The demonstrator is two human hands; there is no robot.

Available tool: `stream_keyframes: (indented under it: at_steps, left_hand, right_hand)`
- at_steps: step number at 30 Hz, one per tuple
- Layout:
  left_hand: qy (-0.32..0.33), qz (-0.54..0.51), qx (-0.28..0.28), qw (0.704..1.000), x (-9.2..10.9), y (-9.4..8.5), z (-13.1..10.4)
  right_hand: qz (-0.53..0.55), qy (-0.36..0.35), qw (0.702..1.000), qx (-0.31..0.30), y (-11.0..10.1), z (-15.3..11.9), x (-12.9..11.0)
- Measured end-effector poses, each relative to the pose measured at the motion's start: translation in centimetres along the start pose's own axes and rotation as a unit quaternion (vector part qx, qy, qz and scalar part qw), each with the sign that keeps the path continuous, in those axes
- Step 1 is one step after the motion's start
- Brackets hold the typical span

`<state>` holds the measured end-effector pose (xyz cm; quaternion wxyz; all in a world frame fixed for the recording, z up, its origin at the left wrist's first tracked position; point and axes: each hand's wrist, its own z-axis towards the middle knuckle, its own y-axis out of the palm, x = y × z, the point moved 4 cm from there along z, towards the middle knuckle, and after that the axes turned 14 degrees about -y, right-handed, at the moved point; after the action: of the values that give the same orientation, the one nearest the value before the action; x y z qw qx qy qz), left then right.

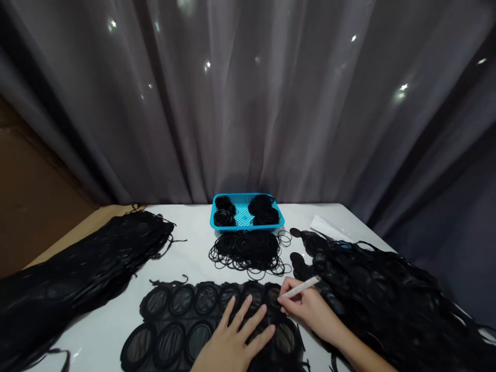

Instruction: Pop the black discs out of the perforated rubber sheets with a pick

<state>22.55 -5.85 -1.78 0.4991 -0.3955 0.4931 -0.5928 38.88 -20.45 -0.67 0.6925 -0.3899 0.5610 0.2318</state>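
Observation:
Black sheer fabric [197, 318] with rows of dark rings lies flat on the white table, nearest to me. My left hand [236, 338] rests on it, palm down and fingers spread, holding nothing. In my right hand [304, 305] is a slim white pen-like tool [302, 286], pinched between the fingers and slanting up to the right. That hand touches the fabric's top right ring; the tool's lower tip is hidden by the fingers. Beyond the fabric lies a loose heap of thin black rings [251, 250].
A blue basket [247, 227] with bundles of black rings stands at the back. Black fabric is piled at the left [89, 258] and right [387, 294]. A white strip [329, 227] lies back right; a grey curtain [248, 103] hangs behind.

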Motion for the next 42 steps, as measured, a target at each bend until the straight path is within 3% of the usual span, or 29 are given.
stream_keyframes:
  at_steps: [12,19,22,25,27,30,32,34,36,39,42]
  left_hand:
    - [0.012,0.069,0.07,0.995,0.0,0.4,0.0]
    - [0.011,0.076,0.107,0.991,0.5,0.0,-0.2]
    - [0.013,0.079,0.144,0.986,1.5,0.7,-0.7]
    - [0.01,0.075,0.146,0.986,2.2,1.7,-1.0]
    - [0.004,0.065,0.133,0.989,2.3,2.1,-1.1]
    - [-0.005,0.041,0.1,0.994,2.2,1.9,-1.1]
    - [-0.006,0.03,0.078,0.996,2.1,1.3,-1.1]
    - [0.001,0.025,0.073,0.997,2.2,0.5,-1.3]
    - [0.017,0.02,0.085,0.996,2.5,-0.1,-1.8]
    - [0.028,0.025,0.107,0.994,3.4,-0.2,-2.6]
    - [0.011,0.029,0.095,0.995,4.0,0.2,-3.2]
  right_hand:
    - [-0.102,-0.027,0.994,0.01,0.0,0.0,0.2]
    - [-0.15,-0.078,0.985,-0.025,0.3,-0.5,-1.8]
    - [-0.193,-0.134,0.969,-0.073,1.6,-1.4,-2.5]
    - [-0.311,-0.169,0.931,-0.086,2.3,-1.5,-1.9]
    - [-0.387,-0.163,0.906,-0.063,1.3,-0.7,-1.3]
    - [-0.443,-0.104,0.89,0.035,-2.8,0.9,-1.2]
    - [-0.416,-0.083,0.9,0.101,-5.4,1.3,-1.9]
    - [-0.34,-0.084,0.931,0.107,-6.2,0.8,-2.9]
    - [-0.259,-0.08,0.961,0.052,-4.8,-0.6,-3.7]
    - [-0.207,-0.057,0.976,-0.039,-0.9,-3.6,-4.1]
    - [-0.184,-0.037,0.981,-0.058,2.0,-6.1,-3.6]
